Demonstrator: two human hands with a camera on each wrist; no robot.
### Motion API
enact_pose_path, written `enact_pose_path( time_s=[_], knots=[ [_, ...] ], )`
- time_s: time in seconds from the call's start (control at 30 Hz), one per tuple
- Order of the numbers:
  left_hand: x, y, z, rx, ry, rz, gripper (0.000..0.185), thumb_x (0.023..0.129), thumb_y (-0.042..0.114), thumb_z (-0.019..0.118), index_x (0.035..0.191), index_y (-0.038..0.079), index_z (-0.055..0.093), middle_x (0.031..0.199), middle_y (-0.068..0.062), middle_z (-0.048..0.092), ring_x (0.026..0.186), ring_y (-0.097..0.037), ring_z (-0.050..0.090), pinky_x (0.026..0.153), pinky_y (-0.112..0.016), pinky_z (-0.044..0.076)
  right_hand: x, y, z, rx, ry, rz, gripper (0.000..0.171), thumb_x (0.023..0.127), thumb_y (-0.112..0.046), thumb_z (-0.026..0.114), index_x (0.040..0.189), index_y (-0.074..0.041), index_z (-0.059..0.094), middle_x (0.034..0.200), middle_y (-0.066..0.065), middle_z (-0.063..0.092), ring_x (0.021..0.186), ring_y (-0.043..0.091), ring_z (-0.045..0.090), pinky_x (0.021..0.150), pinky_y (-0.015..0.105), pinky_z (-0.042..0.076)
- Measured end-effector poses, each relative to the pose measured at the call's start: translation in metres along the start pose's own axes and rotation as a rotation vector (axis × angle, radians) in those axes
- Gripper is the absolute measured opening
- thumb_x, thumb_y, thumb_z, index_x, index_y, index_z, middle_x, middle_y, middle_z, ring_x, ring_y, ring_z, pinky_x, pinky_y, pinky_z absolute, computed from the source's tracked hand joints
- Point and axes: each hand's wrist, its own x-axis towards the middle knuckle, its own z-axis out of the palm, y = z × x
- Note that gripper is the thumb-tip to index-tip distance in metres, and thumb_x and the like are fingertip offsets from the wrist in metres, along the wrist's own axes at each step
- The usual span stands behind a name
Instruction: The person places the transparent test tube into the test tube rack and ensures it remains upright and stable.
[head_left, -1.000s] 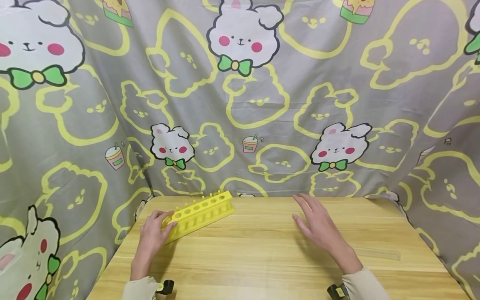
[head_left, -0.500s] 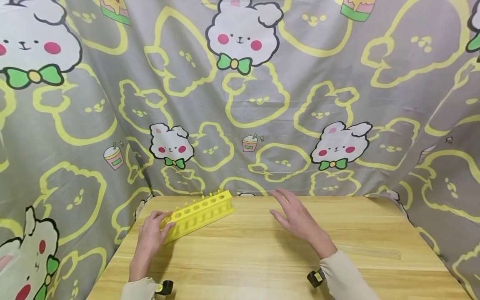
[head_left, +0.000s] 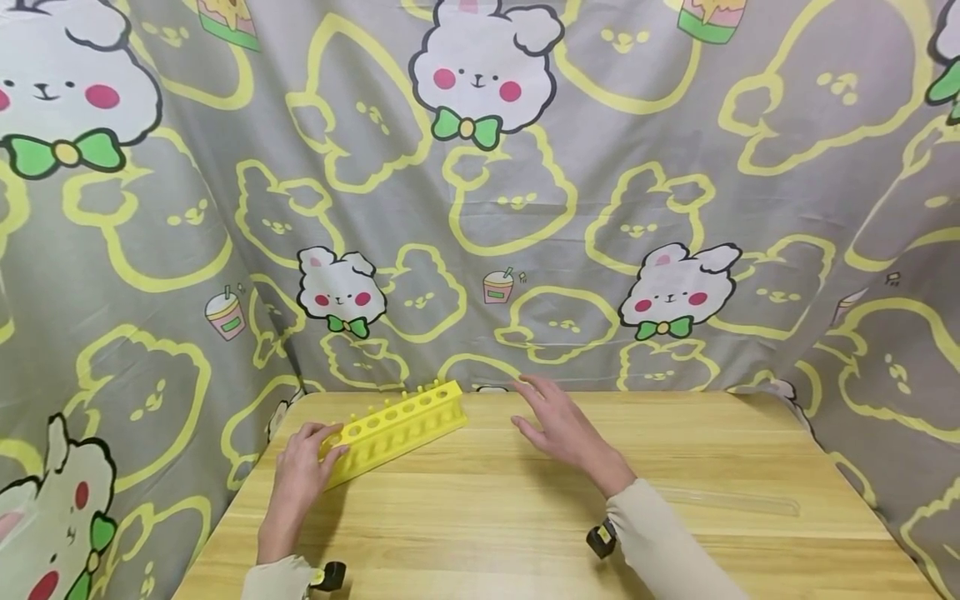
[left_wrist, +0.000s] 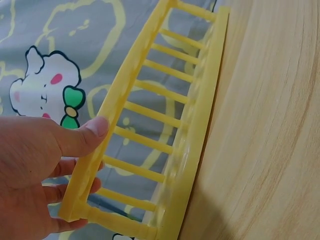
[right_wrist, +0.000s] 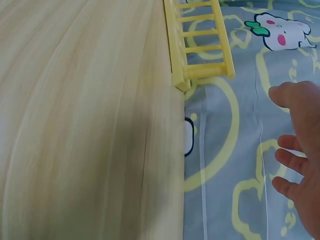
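A yellow plastic test tube rack (head_left: 397, 433) stands at the left of the wooden table, angled with its far end toward the back. My left hand (head_left: 302, 467) grips its near end. In the left wrist view the thumb lies on the rack's (left_wrist: 131, 75) top rail, and the fingers curl round the other side. To the right of the rack, above the table, is my right hand (head_left: 558, 425), fingers apart and holding nothing. The right wrist view shows this hand (right_wrist: 300, 145) some distance from the rack's (right_wrist: 177, 50) far end.
A clear test tube (head_left: 738, 502) lies on the table (head_left: 480, 533) at the right, partly behind the right sleeve (head_left: 660, 533). A grey curtain (head_left: 525, 200) with rabbit prints hangs right behind the table and along both sides.
My right hand has moved left across the table toward the rack, its fingers still spread. The left hand and the rack have stayed in place.
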Motion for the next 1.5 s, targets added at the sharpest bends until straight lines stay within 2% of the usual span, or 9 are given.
enact_pose_path(
  time_s=[0.3,0.47,0.63,0.77,0.97,1.3,1.5],
  knots=[
    [-0.005,-0.006,-0.004,-0.007,0.022,-0.011,0.039,0.091,0.012,0.078,0.127,0.0,0.069,0.121,-0.024,0.061,0.112,-0.05,0.056,0.083,-0.067,0.044,0.026,-0.016,0.023,0.006,0.006,-0.13,0.057,0.093,-0.021,0.076,0.144,-0.007,0.055,0.137,0.019,0.058,0.126,0.036,0.057,0.102,0.053,0.051],
    [-0.001,-0.004,-0.001,-0.027,0.021,0.012,0.038,0.091,0.012,0.078,0.126,0.0,0.07,0.12,-0.024,0.061,0.11,-0.05,0.056,0.085,-0.067,0.044,0.034,-0.02,0.031,0.014,0.013,-0.149,0.057,0.092,-0.019,0.078,0.143,-0.007,0.055,0.138,0.018,0.057,0.126,0.036,0.057,0.101,0.051,0.052],
    [0.001,0.001,0.0,-0.033,-0.007,-0.002,0.038,0.092,0.013,0.078,0.127,0.0,0.07,0.121,-0.024,0.061,0.111,-0.05,0.056,0.086,-0.067,0.043,0.041,-0.022,0.035,0.01,0.012,-0.169,0.055,0.091,-0.019,0.079,0.139,-0.006,0.058,0.137,0.018,0.059,0.128,0.037,0.056,0.103,0.05,0.051],
    [0.001,0.002,0.0,-0.037,0.009,-0.01,0.038,0.092,0.012,0.078,0.127,0.0,0.07,0.122,-0.024,0.061,0.112,-0.05,0.056,0.087,-0.067,0.043,0.05,-0.025,0.04,0.004,-0.012,-0.169,0.052,0.094,-0.021,0.076,0.14,-0.006,0.058,0.138,0.017,0.058,0.13,0.035,0.054,0.11,0.05,0.046],
    [0.001,0.002,-0.001,-0.049,0.031,0.002,0.038,0.091,0.012,0.079,0.125,-0.002,0.069,0.12,-0.024,0.063,0.111,-0.049,0.057,0.089,-0.067,0.043,0.061,-0.03,0.052,0.017,-0.033,-0.157,0.051,0.093,-0.018,0.077,0.138,-0.004,0.06,0.134,0.018,0.06,0.126,0.034,0.056,0.104,0.049,0.05],
    [-0.001,0.002,0.002,-0.059,0.056,0.029,0.038,0.089,0.01,0.081,0.123,-0.002,0.071,0.116,-0.023,0.063,0.108,-0.049,0.058,0.089,-0.068,0.044,0.074,-0.04,0.071,-0.004,-0.076,-0.14,0.045,0.093,-0.017,0.076,0.134,-0.006,0.062,0.133,0.016,0.059,0.125,0.032,0.055,0.105,0.043,0.05],
    [-0.001,0.002,0.003,-0.043,0.079,0.044,0.037,0.087,0.009,0.082,0.121,-0.003,0.072,0.113,-0.023,0.064,0.106,-0.048,0.059,0.085,-0.066,0.046,0.082,-0.045,0.078,-0.017,-0.104,-0.156,0.041,0.095,-0.016,0.073,0.133,-0.005,0.062,0.132,0.018,0.059,0.124,0.033,0.055,0.106,0.043,0.048]
  ],
)
